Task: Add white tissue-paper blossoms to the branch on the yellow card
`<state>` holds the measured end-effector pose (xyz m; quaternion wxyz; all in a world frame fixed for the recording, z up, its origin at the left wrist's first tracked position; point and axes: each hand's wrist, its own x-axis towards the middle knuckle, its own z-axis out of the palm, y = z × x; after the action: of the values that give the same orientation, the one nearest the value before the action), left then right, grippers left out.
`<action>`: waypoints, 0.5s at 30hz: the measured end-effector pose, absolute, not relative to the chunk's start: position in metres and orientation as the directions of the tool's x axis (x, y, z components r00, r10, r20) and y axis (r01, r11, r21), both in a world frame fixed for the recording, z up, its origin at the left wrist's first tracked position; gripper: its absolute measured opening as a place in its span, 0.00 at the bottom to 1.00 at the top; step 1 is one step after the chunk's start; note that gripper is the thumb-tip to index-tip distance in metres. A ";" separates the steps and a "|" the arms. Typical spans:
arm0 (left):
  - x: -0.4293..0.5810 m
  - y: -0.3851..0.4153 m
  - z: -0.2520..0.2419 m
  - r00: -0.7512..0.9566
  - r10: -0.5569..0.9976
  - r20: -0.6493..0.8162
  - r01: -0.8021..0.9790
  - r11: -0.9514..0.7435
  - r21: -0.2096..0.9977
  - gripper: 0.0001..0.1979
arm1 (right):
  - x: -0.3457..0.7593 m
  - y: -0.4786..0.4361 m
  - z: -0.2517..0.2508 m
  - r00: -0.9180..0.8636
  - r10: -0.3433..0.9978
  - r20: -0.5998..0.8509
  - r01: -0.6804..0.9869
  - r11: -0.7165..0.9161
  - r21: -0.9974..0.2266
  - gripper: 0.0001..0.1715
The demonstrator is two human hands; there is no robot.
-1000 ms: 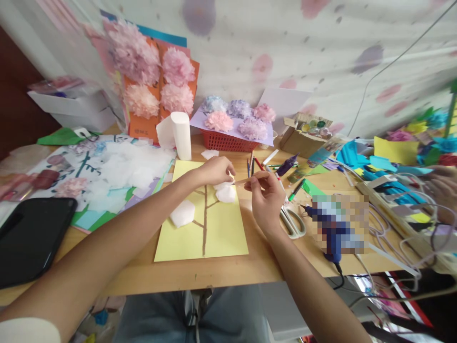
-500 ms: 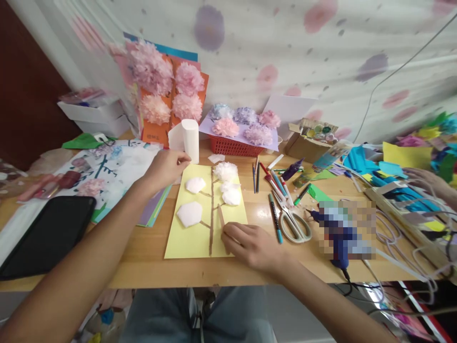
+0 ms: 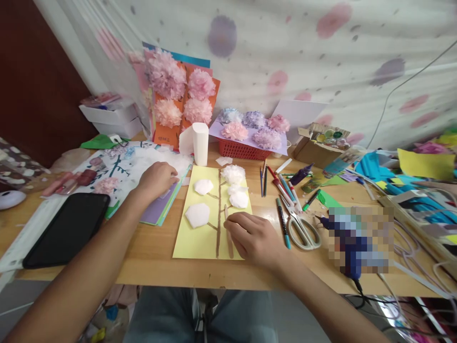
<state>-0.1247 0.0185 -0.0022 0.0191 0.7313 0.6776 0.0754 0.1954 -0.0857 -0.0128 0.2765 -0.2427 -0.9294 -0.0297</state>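
A yellow sheet (image 3: 185,243) lies in front of me, bearing a brown drawn stem with side branches. White paper pieces (image 3: 197,215) rest at the left branches, and white ruffled tissue flowers (image 3: 233,175) are on the right. My right hand (image 3: 255,236) is closed on a flat wooden craft stick (image 3: 229,238) over the sheet, right of the stem. My left hand (image 3: 157,180), its fingers curled together, is above a stack of coloured paper (image 3: 157,209); anything in its grip is hidden. Behind the sheet stands a white upright roll (image 3: 200,145) with a loose flap.
Scissors (image 3: 303,231), pens (image 3: 283,224) and a blue glue gun (image 3: 352,252) lie to the right, with cords beyond. A tablet (image 3: 67,228) is at left. A red basket (image 3: 243,150) and pink flower pictures (image 3: 200,85) stand behind.
My left hand has moved away from the white roll, left and nearer to me, over the coloured paper. My right hand stays by the stem with the craft stick. The view has shifted slightly.
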 end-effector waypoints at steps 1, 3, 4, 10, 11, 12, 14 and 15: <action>-0.123 0.018 -0.004 0.070 0.995 0.074 0.989 -0.079 0.128 0.18 | 0.192 -0.084 -0.012 -0.729 0.426 0.536 0.462 0.884 -0.075 0.13; -0.123 0.017 -0.007 0.066 0.994 0.087 0.987 -0.078 0.141 0.18 | 0.186 -0.083 -0.011 -0.731 0.416 0.540 0.452 0.889 -0.072 0.14; -0.123 0.016 -0.007 0.065 0.992 0.104 0.985 -0.081 0.153 0.18 | 0.184 -0.083 -0.011 -0.733 0.415 0.539 0.450 0.890 -0.073 0.14; -0.127 0.006 0.000 0.000 0.945 0.326 0.952 -0.100 0.291 0.16 | 0.181 -0.084 -0.011 -0.709 0.442 0.550 0.468 0.878 -0.101 0.14; -0.127 0.004 0.003 -0.013 0.928 0.373 0.952 -0.103 0.289 0.16 | 0.181 -0.084 -0.011 -0.694 0.453 0.559 0.477 0.872 -0.115 0.14; -0.127 0.002 0.005 -0.019 0.914 0.405 0.954 -0.104 0.281 0.17 | 0.182 -0.084 -0.010 -0.678 0.467 0.567 0.486 0.864 -0.130 0.14; -0.128 -0.001 0.011 -0.030 0.910 0.414 0.957 -0.093 0.273 0.16 | 0.181 -0.081 -0.009 -0.644 0.493 0.584 0.502 0.849 -0.163 0.14; -0.128 -0.003 0.014 -0.038 0.916 0.399 0.957 -0.082 0.280 0.16 | 0.181 -0.080 -0.009 -0.626 0.505 0.594 0.508 0.842 -0.181 0.15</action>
<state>-0.1284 -0.0026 0.0139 -0.0407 0.6924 0.6762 0.2485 0.1807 -0.0798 -0.0085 0.3285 -0.2808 -0.9018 -0.0020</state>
